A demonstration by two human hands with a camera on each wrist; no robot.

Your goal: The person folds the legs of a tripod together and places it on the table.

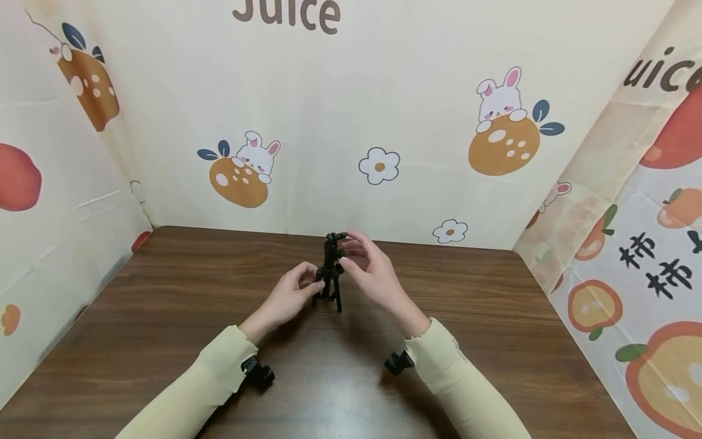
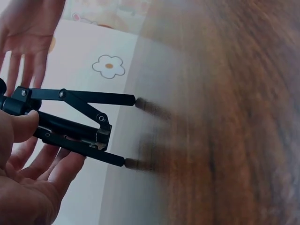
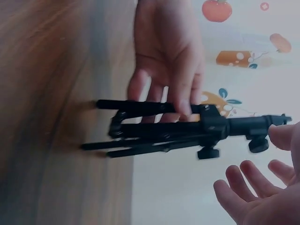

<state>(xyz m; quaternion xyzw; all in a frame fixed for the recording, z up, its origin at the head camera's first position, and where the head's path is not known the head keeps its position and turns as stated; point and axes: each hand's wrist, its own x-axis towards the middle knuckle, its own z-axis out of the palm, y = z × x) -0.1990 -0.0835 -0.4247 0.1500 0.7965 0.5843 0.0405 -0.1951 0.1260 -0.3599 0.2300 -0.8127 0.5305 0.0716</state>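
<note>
A small black tripod stands upright near the back of the wooden table, its legs only slightly spread. My left hand pinches it low down, thumb on one side and fingers behind the legs; the left wrist view shows the thumb on the tripod near the leg hinges. Around the upper part is my right hand, its fingers loosely extended. In the right wrist view, the right thumb lies against the top of the column, by a knob. Whether the feet touch the table cannot be told.
The brown wooden table reaches back to a printed cloth wall just behind the tripod. More printed cloth hangs at the left and right sides. A black wrist camera sits under the left cuff, another camera by the right cuff.
</note>
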